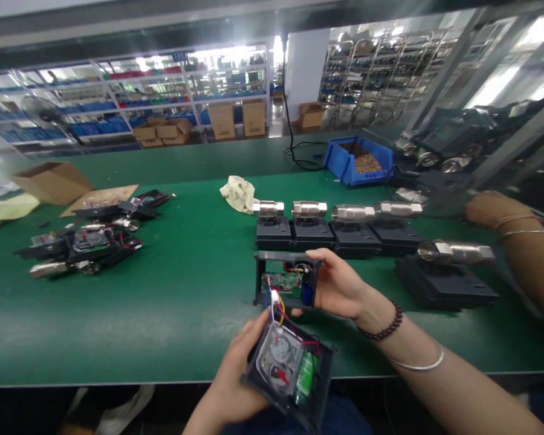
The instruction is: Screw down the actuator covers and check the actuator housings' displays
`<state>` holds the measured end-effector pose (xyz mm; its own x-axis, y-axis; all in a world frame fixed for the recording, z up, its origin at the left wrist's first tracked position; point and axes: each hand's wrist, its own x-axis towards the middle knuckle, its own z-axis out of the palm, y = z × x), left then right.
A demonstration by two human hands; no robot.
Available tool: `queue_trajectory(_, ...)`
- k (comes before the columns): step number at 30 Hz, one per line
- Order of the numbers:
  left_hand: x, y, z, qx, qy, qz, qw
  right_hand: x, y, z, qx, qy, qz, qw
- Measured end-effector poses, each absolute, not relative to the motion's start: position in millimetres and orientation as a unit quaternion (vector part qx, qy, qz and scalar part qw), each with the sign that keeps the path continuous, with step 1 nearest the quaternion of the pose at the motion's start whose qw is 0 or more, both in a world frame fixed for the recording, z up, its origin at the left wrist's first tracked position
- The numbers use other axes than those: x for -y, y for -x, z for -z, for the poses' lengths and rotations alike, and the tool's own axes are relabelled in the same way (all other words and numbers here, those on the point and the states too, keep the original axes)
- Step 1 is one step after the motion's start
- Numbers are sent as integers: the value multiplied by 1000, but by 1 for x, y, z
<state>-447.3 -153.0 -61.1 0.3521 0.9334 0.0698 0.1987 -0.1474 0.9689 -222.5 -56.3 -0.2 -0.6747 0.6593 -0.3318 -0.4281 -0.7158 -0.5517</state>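
Note:
My left hand [240, 374] is closed round a black housing half [290, 368] that shows a white gear plate and a green part inside. My right hand [340, 284] grips the other black housing half [286, 279], which stands on edge on the green table and holds a circuit board. Coloured wires [278, 305] join the two halves. Behind them a row of assembled black actuators with metal valve bodies [340, 226] stands on the table.
A heap of opened units and parts [90, 235] lies at left, near cardboard pieces [54, 181]. A crumpled cloth [239, 193] and a blue bin [358, 160] sit farther back. Another person's forearm with bracelets [521, 241] reaches in at right.

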Motion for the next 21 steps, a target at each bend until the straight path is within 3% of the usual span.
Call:
queue_trajectory(5,169,418,63,-571,-495,-415,507,52,225,8,164,281,-879,349)
queue_trajectory(12,184,428,68,-564,-594,-392,418,56,232,8,97,283,-872,388)
queue_trajectory(16,154,454,36,-559,-645,-458,248,58,234,1,80,283,-869,398)
queue_trajectory(21,98,440,-35,-435,-815,-379,47,61,234,-3,81,273,-870,402)
